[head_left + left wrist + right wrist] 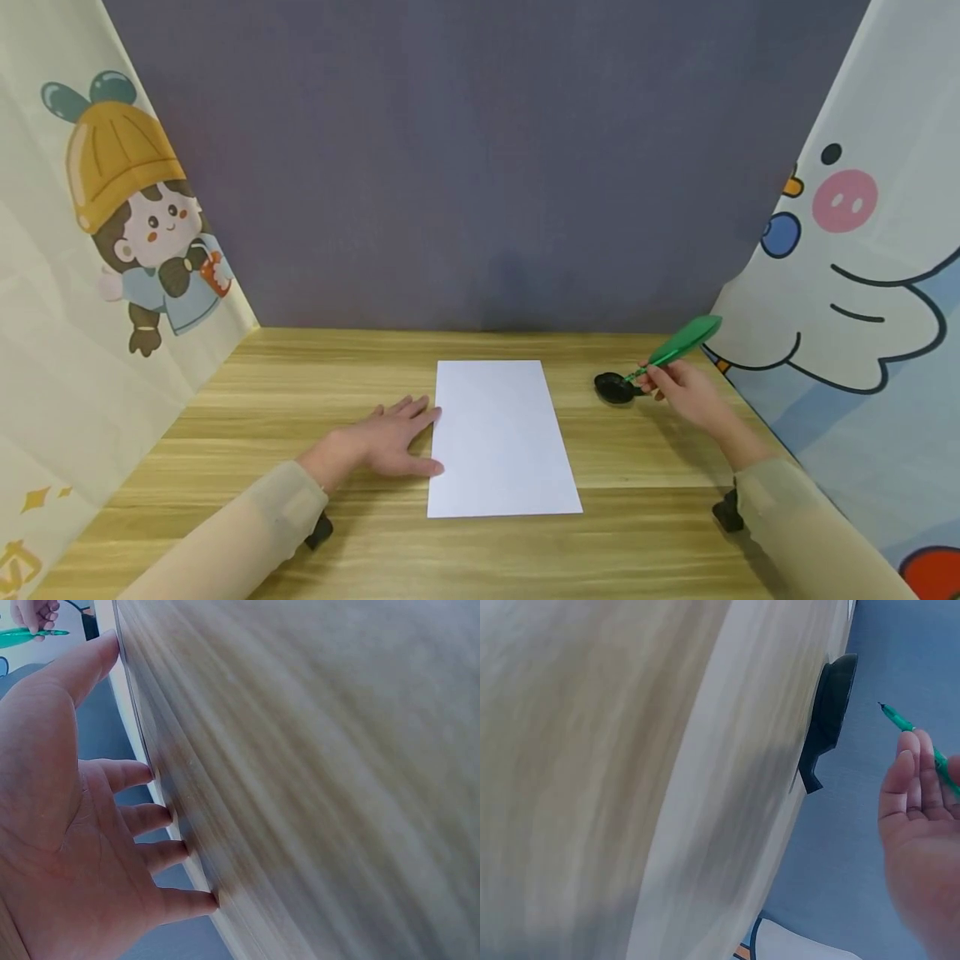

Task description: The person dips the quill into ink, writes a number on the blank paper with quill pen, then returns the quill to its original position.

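My right hand [686, 392] pinches a green feather pen [686, 340] between thumb and fingers, its leaf-like top slanting up to the right. The pen's dark tip points down over a small black dish [613, 388] with a short handle. In the right wrist view, the tip is apart from the dish [834, 701], raised off the table. A sheet of white paper [498, 437] lies flat in the middle of the table. At its left edge my left hand [390, 437] rests with spread fingers, thumb tip and a fingertip on the paper's border.
The wood-grain table [360, 550] runs back to a dark grey panel [480, 167]. Cartoon-printed sheets hang on both sides, the right one [885, 333] close beyond the right hand. A dark device [729, 510] sits under the right wrist.
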`<move>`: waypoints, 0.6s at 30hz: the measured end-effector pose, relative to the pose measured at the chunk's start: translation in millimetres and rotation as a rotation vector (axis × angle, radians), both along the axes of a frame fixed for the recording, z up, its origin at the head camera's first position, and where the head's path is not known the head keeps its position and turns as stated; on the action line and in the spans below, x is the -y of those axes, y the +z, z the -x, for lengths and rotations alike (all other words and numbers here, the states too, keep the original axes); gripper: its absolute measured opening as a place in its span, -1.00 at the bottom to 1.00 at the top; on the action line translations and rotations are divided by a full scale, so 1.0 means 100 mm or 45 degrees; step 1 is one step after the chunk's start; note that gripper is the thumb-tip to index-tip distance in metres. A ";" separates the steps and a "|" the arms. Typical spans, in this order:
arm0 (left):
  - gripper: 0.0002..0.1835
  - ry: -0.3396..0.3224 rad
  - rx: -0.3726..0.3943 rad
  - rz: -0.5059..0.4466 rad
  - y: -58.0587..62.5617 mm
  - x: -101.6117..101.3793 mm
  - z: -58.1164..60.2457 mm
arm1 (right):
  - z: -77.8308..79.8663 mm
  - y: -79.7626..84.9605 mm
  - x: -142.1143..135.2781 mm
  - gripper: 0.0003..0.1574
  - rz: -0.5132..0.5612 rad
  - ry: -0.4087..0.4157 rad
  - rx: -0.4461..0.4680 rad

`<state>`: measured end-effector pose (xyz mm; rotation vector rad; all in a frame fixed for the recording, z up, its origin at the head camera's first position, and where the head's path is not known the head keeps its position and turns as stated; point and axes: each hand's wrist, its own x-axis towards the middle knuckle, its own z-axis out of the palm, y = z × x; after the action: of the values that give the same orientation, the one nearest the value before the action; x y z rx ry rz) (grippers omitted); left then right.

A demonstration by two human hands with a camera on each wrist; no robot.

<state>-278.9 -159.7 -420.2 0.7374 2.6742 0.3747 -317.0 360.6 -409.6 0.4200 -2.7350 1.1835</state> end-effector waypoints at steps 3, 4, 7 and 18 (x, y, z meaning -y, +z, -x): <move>0.10 -0.001 0.002 0.004 0.01 -0.01 0.00 | 0.03 -0.02 0.02 -0.46 -0.016 -0.031 0.011; 0.10 -0.001 0.003 0.004 0.01 -0.01 -0.01 | 0.05 -0.03 0.03 -0.47 -0.024 -0.040 0.014; 0.10 -0.001 0.006 0.005 0.01 -0.01 -0.01 | 0.08 -0.05 0.05 -0.47 -0.051 -0.055 0.042; 0.11 0.000 -0.007 0.018 -0.01 0.00 0.01 | 0.11 -0.09 0.09 -0.47 -0.072 -0.061 0.087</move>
<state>-279.4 -159.8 -421.2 0.7355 2.6789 0.3534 -327.7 352.0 -419.0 0.3243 -2.8250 1.1318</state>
